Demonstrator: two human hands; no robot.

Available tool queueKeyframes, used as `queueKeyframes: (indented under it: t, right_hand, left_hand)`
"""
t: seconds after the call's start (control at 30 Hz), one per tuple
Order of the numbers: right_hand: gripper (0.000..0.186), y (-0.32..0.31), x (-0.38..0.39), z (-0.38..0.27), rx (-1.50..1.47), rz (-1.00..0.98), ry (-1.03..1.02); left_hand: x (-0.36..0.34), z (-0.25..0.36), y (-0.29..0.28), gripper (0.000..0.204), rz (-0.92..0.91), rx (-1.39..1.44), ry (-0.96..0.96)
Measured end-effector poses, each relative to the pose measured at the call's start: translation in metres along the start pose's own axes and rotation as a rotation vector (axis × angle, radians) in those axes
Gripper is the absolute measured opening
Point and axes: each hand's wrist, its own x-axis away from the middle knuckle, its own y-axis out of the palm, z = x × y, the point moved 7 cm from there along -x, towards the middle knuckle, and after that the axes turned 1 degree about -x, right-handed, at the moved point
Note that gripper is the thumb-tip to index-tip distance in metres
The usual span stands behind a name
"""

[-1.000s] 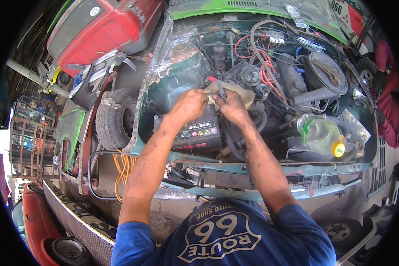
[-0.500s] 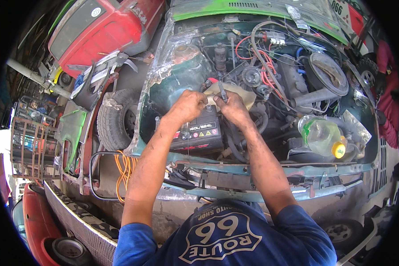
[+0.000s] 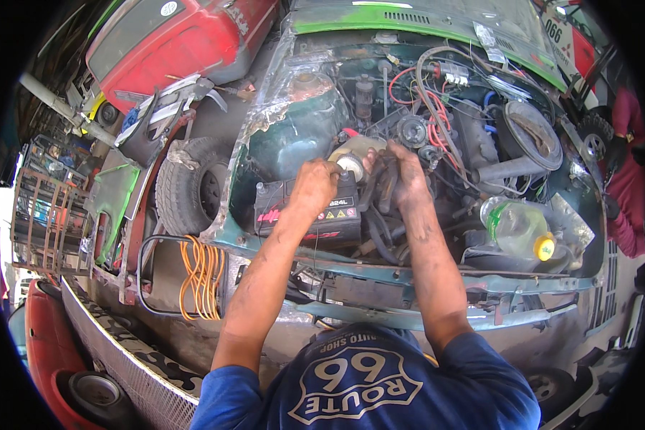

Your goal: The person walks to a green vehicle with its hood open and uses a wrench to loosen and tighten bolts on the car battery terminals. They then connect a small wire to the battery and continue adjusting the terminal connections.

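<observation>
A dark car battery (image 3: 342,228) sits in the front left of the open engine bay. Over its top, my left hand (image 3: 315,188) is closed, its fingertips pinched at the left edge of a round white piece (image 3: 350,165). The fingers of my right hand (image 3: 410,179) curl round that piece's right side, with the thumb side raised. Whether the piece is a roll or a cap I cannot tell. Behind it lies a pale yellowish object (image 3: 362,145), partly hidden by the hands. Dark hoses (image 3: 383,240) run beside the battery, below my right hand.
A clear bottle with a yellow cap (image 3: 512,228) lies at the bay's right. The round air cleaner (image 3: 532,140) and red cables (image 3: 437,118) are farther back. Left of the car are a tyre (image 3: 186,188) and an orange cord (image 3: 199,279). Another person's sleeve (image 3: 627,172) shows at right.
My right hand has turned and shifted right, and the grey tool-like thing in it no longer shows. The round white piece has come into view between my hands. My left hand has moved slightly right.
</observation>
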Motion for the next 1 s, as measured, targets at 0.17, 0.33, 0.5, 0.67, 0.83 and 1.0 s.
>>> queueKeyframes:
  t: [0.17,0.33,0.5,0.67,0.83,1.0]
  right_hand:
    - [0.033,-0.005,0.044,0.014,0.053,-0.106,0.166]
    - [0.052,-0.013,0.067,0.002,0.182,-0.176,0.139]
    - [0.054,-0.005,0.085,0.001,0.038,-0.114,0.079]
    - [0.073,-0.003,0.094,0.008,0.780,-0.178,0.111]
    - [0.097,-0.001,0.078,-0.001,1.624,-0.134,-0.171]
    - [0.079,0.007,0.082,0.008,1.437,-0.199,-0.059]
  left_hand:
    - [0.007,-0.003,-0.003,0.018,0.159,0.064,-0.040]
    - [0.010,-0.004,0.003,0.017,0.098,0.096,-0.005]
    - [0.003,-0.004,0.001,0.016,0.068,0.103,0.002]
    - [-0.002,-0.012,0.000,0.017,-0.014,0.123,-0.024]
    - [-0.002,-0.018,0.005,0.018,-0.045,0.140,-0.046]
    - [0.000,-0.018,0.003,0.018,0.002,0.003,-0.110]
